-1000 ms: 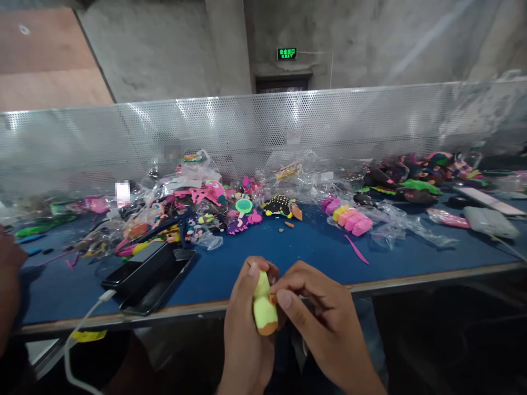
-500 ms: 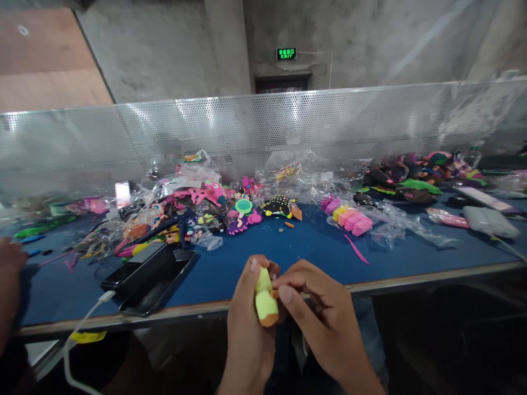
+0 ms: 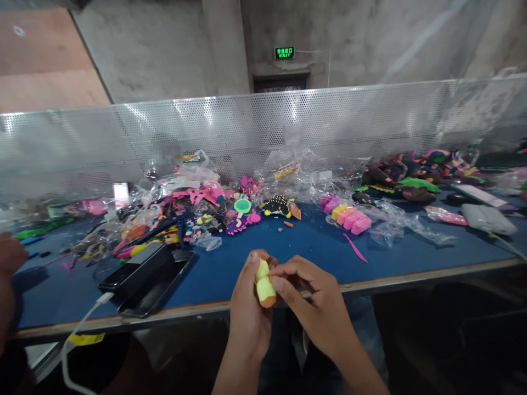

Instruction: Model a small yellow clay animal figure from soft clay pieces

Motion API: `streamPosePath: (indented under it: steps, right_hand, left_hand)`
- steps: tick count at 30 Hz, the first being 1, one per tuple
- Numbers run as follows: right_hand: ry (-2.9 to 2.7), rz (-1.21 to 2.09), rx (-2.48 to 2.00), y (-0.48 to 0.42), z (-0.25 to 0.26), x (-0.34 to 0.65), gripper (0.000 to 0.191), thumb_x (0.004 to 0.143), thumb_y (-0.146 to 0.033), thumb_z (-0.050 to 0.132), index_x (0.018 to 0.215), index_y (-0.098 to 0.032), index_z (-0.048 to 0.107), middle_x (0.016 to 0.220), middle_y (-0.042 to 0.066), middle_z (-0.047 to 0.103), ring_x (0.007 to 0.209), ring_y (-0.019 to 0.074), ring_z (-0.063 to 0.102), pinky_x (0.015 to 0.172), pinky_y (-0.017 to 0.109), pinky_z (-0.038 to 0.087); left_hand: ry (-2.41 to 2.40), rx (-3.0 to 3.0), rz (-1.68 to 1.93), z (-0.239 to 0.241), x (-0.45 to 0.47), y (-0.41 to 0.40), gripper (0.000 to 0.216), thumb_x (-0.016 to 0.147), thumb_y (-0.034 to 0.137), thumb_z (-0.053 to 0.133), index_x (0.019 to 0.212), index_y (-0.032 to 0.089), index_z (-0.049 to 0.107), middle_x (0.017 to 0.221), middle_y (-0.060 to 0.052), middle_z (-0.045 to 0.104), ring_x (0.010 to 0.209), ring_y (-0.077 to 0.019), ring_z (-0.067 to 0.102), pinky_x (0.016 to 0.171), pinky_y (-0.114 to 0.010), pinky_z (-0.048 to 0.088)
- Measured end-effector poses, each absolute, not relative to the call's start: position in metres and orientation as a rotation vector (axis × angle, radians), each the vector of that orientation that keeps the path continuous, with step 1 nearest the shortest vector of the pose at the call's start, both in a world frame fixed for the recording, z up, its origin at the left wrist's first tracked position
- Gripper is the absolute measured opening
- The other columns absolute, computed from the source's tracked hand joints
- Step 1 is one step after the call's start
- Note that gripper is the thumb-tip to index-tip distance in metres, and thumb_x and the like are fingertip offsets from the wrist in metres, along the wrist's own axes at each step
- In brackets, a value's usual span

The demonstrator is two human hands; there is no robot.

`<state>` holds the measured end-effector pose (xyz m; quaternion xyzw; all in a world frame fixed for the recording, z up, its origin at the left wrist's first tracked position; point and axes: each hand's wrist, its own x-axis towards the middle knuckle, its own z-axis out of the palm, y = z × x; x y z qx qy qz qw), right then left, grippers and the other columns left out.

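My left hand [image 3: 252,307] is closed around a pale yellow-green modelling-clay piece [image 3: 264,289]. The piece has two rounded lobes with a narrow waist between them, and its lower end is orange. My right hand [image 3: 310,299] pinches at the waist from the right, thumb and forefinger together against the clay. A small bit of orange clay [image 3: 271,278] barely shows at those fingertips, mostly hidden by them. Both hands are just above the table's front edge.
Colourful clay figures [image 3: 242,211] and clear plastic bags lie along the back of the blue table [image 3: 234,263]. A black phone and case [image 3: 144,280] with a white cable sit left. Pink clay blocks [image 3: 356,221] lie right. Another person's hand [image 3: 10,255] is at far left.
Both hands have risen slightly with the yellow-green clay piece. My right fingertips now press closer to its waist, covering more of the orange bit.
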<state>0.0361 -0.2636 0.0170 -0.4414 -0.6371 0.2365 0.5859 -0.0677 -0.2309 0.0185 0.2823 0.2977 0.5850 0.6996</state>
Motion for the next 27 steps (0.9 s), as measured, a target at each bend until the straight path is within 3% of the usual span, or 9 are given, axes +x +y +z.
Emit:
streamPosePath:
  steps: [4, 9, 14, 20, 24, 27]
  right_hand:
    - [-1.500, 0.401, -1.221, -0.230, 0.025, 0.069, 0.026, 0.086, -0.037, 0.053, 0.101, -0.018, 0.064, 0.076, 0.002, 0.065, 0.061, 0.0112, 0.056, 0.058, 0.022, 0.044]
    - [-1.773, 0.067, -1.656, -0.141, 0.042, 0.113, 0.016, 0.083, -0.026, 0.055, 0.088, -0.019, 0.068, 0.088, 0.006, 0.069, 0.078, 0.0170, 0.062, 0.070, 0.026, 0.043]
    - [-2.125, 0.121, -1.933, -0.069, 0.037, 0.115, 0.017, 0.075, -0.014, 0.060, 0.085, -0.019, 0.073, 0.101, 0.007, 0.069, 0.088, 0.0196, 0.063, 0.074, 0.024, 0.044]
    - [-2.052, 0.042, -2.012, -0.054, 0.011, 0.121, 0.020, 0.082, -0.029, 0.057, 0.094, -0.020, 0.071, 0.105, 0.011, 0.067, 0.098, 0.0254, 0.062, 0.081, 0.032, 0.046]
    - [-1.993, 0.007, -2.000, -0.054, 0.000, 0.126, 0.019, 0.082, -0.029, 0.057, 0.087, -0.016, 0.070, 0.108, 0.014, 0.064, 0.098, 0.0257, 0.062, 0.083, 0.034, 0.046]
    - [-1.898, 0.143, -1.773, -0.052, 0.000, 0.123, 0.015, 0.079, -0.024, 0.059, 0.087, -0.015, 0.069, 0.098, 0.011, 0.067, 0.090, 0.0206, 0.063, 0.079, 0.030, 0.048]
  left_hand:
    - [0.674, 0.878, 1.265, 0.024, -0.080, -0.197, 0.028, 0.070, 0.037, 0.066, 0.086, 0.018, 0.054, 0.077, 0.001, 0.054, 0.057, -0.0067, 0.052, 0.046, -0.016, 0.040]
    - [0.880, 1.332, 1.165, 0.033, -0.088, -0.124, 0.020, 0.072, 0.033, 0.060, 0.083, 0.016, 0.057, 0.082, -0.002, 0.059, 0.066, -0.0135, 0.060, 0.049, -0.020, 0.043]
    - [1.128, 1.653, 0.805, 0.025, -0.077, -0.066, 0.009, 0.078, 0.019, 0.048, 0.084, 0.017, 0.055, 0.070, -0.003, 0.059, 0.068, -0.0179, 0.063, 0.045, -0.021, 0.037]
    - [1.197, 1.877, 0.697, 0.000, -0.074, -0.043, 0.015, 0.078, 0.012, 0.042, 0.084, 0.017, 0.054, 0.068, -0.003, 0.061, 0.063, -0.0166, 0.063, 0.056, -0.026, 0.046]
    - [1.208, 2.151, 0.693, -0.004, -0.076, -0.035, 0.016, 0.081, 0.019, 0.045, 0.082, 0.017, 0.060, 0.086, -0.008, 0.067, 0.078, -0.0183, 0.063, 0.070, -0.028, 0.048]
    - [1.120, 2.382, 0.830, 0.004, -0.073, -0.031, 0.020, 0.083, 0.027, 0.048, 0.091, 0.016, 0.062, 0.095, -0.009, 0.067, 0.088, -0.0199, 0.061, 0.078, -0.029, 0.046]
